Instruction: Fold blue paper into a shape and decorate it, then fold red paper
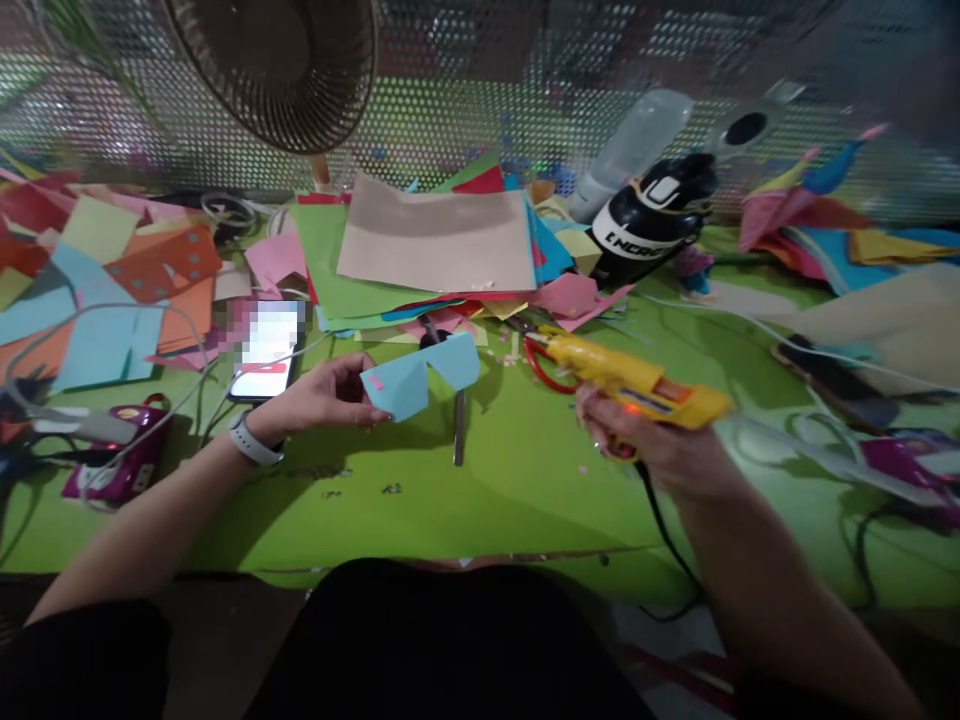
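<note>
My left hand (341, 392) pinches the left end of a light blue paper cutout (405, 385), shaped like a pair of glasses with a small pink mark on it. The cutout is held above the green table (480, 510). My right hand (637, 440) is wrapped round a yellow hot glue gun (630, 375), its nozzle turned left toward the cutout but apart from it. A black cord hangs from the gun's handle. Under the cutout lies a thin grey strip (458, 430), partly hidden. Red-handled scissors (544, 365) lie behind the glue gun's nozzle.
A stack of coloured paper (439, 235) lies at the back, with a dark bottle (645, 225) beside it. Coloured scraps (112, 270) and a phone (266, 350) are on the left. Purple power strips (124, 455) with loose cables sit at both sides. A fan (277, 60) stands behind.
</note>
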A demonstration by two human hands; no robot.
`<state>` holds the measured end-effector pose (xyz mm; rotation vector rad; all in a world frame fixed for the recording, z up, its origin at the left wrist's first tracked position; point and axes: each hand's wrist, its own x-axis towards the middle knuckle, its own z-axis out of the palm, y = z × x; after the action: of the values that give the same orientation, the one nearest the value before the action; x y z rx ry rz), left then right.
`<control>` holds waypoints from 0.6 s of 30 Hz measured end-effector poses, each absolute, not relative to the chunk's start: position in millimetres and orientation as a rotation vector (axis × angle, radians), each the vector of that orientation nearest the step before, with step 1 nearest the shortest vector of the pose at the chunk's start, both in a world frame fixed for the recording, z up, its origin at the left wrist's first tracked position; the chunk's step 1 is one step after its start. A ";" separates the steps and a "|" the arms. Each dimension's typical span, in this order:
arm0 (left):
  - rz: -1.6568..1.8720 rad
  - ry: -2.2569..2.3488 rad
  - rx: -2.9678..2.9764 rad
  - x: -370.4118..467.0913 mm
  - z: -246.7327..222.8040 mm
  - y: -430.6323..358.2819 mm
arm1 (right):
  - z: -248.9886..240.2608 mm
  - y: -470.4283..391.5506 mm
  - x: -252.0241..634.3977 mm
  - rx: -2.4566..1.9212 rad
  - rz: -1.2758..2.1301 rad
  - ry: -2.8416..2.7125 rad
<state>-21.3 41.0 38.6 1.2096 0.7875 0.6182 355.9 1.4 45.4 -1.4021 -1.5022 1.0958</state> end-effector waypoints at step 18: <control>0.628 0.678 1.198 -15.7 35.6 31.2 | 43.4 -11.3 262.3 -1.239 1.546 -1.861</control>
<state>-15.7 31.2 35.6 1.1982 0.6781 0.6281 262.3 -11.3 43.4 -1.2395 -1.8613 1.5460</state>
